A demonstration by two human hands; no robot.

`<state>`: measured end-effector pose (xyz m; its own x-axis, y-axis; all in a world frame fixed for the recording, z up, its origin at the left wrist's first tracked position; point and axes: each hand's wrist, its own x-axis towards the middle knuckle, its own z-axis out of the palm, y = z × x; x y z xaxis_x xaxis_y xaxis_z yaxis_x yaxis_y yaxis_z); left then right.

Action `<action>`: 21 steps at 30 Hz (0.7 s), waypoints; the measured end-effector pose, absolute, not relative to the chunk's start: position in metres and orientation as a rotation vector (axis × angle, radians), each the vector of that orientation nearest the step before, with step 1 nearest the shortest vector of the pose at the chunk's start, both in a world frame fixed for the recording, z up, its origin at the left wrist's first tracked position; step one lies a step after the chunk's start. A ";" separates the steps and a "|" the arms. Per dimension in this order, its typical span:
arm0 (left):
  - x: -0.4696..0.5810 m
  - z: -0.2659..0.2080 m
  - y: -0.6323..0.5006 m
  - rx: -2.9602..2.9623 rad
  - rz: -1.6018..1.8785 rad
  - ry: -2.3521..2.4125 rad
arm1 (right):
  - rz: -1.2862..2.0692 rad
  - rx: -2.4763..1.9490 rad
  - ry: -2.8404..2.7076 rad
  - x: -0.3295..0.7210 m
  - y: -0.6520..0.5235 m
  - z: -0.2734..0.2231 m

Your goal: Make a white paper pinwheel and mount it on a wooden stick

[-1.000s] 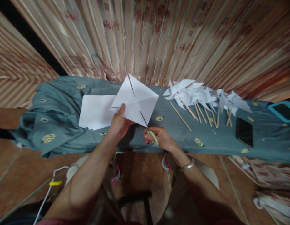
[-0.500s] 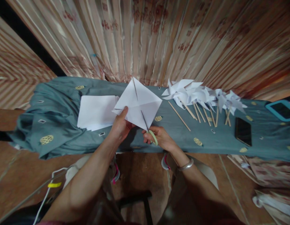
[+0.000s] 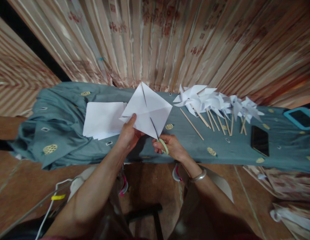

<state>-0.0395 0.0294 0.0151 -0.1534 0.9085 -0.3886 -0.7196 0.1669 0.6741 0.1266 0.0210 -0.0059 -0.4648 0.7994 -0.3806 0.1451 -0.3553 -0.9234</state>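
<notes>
A square white paper sheet [image 3: 157,103] is held up like a diamond, pinched at its lower left edge by my left hand [image 3: 129,136], thumb on top. Slits run inward from its top and left corners. My right hand [image 3: 171,146] grips the green handles of a pair of scissors [image 3: 164,146]. The dark blade lies along the sheet from the bottom corner toward the centre. Behind the held sheet, to the left, a stack of white paper [image 3: 103,118] rests on the cloth.
Several white paper pinwheels [image 3: 195,96] on wooden sticks lie at the right on the blue-grey cloth [image 3: 144,156], beside a loose stick [image 3: 192,124]. Farther right are a black phone [image 3: 260,140] and a blue-framed device [image 3: 301,118]. A pleated curtain [image 3: 155,43] hangs behind.
The paper has shifted very slightly to the left. Both hands keep their grips, and the scissors stay at the bottom corner.
</notes>
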 end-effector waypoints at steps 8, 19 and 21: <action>-0.038 0.009 0.028 0.315 1.430 0.951 | 1.844 -1.264 -1.438 0.129 0.021 -0.005; -0.039 0.005 0.028 0.331 1.420 0.949 | 1.793 -1.261 -1.438 0.127 0.021 -0.009; -0.039 0.005 0.028 0.331 1.422 0.943 | 1.802 -1.262 -1.424 0.127 0.021 -0.008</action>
<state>-0.0394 0.0279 0.0047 -0.1243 0.9271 -0.3535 -0.6860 0.1771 0.7057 0.1269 0.0206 -0.0081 -0.4342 0.8310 -0.3478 0.1460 -0.3161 -0.9374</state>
